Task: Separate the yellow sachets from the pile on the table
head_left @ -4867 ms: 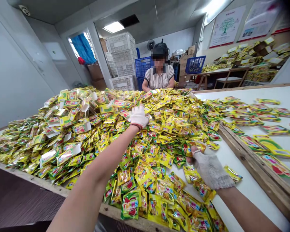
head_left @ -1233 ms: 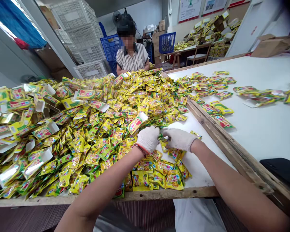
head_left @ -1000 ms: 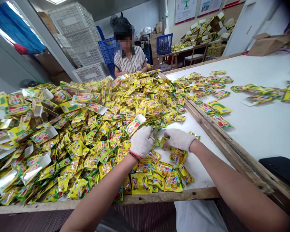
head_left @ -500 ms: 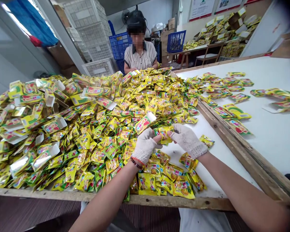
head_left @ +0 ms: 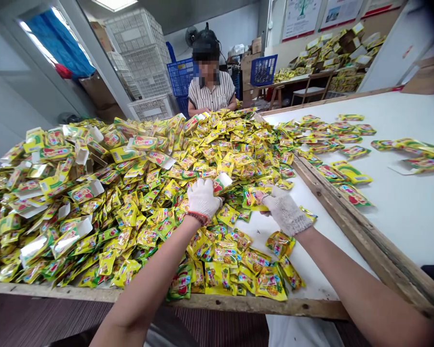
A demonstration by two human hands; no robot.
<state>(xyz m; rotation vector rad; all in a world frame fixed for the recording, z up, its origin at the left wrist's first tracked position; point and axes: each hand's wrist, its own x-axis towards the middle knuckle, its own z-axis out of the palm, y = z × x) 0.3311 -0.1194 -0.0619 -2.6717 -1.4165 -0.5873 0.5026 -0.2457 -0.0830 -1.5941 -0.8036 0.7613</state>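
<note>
A large heap of yellow and green sachets [head_left: 159, 159] covers the white table [head_left: 311, 250]. Both my hands wear white knit gloves. My left hand [head_left: 202, 197] rests with curled fingers on the heap, against a small open carton [head_left: 222, 182]. To its right, my right hand [head_left: 284, 209] is closed on a few yellow sachets [head_left: 255, 197], held just above the table. More sachets [head_left: 238, 270] lie near the front edge below my hands.
A person in a striped shirt [head_left: 211, 94] sits across the heap. Flat open cartons [head_left: 75, 193] are mixed into its left side. A wooden rail [head_left: 347, 221] divides off the right table, where scattered sachets [head_left: 332, 140] lie. Crates [head_left: 141, 53] and baskets stand behind.
My left hand let go of the sachets both hands held and moved up-left onto the heap by the carton. My right hand kept the sachets. The view shifted slightly.
</note>
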